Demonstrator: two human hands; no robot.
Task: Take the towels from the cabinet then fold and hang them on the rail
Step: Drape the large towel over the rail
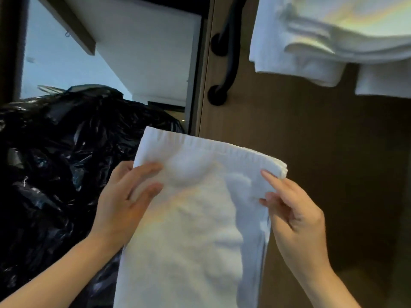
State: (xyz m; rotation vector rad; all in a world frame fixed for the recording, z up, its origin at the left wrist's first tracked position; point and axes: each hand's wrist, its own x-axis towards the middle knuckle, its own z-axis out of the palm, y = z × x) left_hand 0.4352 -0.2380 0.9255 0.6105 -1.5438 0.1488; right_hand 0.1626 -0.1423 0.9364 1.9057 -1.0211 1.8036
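Observation:
A white folded towel (pixel 195 218) hangs lengthwise in front of me, its top hem level and its lower end running out of the frame. My left hand (pixel 124 201) grips its left edge near the top, with the fingers lying over the front. My right hand (pixel 293 214) pinches the right edge, with the index finger stretched along the upper corner. Other white folded towels (pixel 322 41) hang at the upper right; what they hang on is hidden.
A bulging black plastic bag (pixel 51 156) fills the left side close to my left arm. A wooden panel (pixel 289 130) with a black handle (pixel 224 63) stands behind the towel. A mirror (pixel 111 52) lies at the upper left.

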